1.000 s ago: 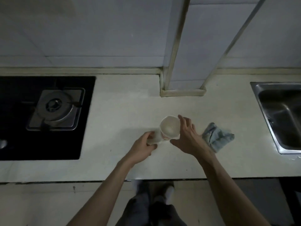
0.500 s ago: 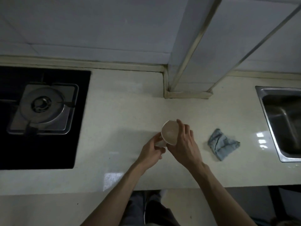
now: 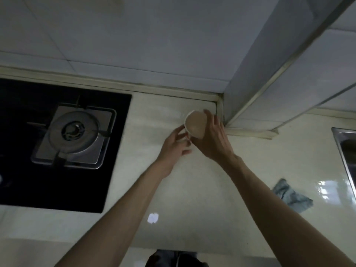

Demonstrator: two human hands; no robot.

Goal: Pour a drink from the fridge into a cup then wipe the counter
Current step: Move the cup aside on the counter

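A white paper cup (image 3: pixel 194 124) is tilted on its side above the pale counter (image 3: pixel 173 189), its open mouth facing me and nothing visible inside. My left hand (image 3: pixel 174 147) grips the cup's lower end from the left. My right hand (image 3: pixel 212 139) wraps the cup's right side near the rim. Both hands hold it close to the back wall. A crumpled blue-grey cloth (image 3: pixel 291 196) lies on the counter to the right, apart from both hands.
A black gas hob (image 3: pixel 63 135) with one steel burner fills the left of the counter. A steel sink (image 3: pixel 346 151) sits at the right edge. A tiled column (image 3: pixel 279 64) juts out at the back behind the cup.
Both hands have carried the cup away from me toward the back wall. The view has tilted up, so the cloth now lies lower right.
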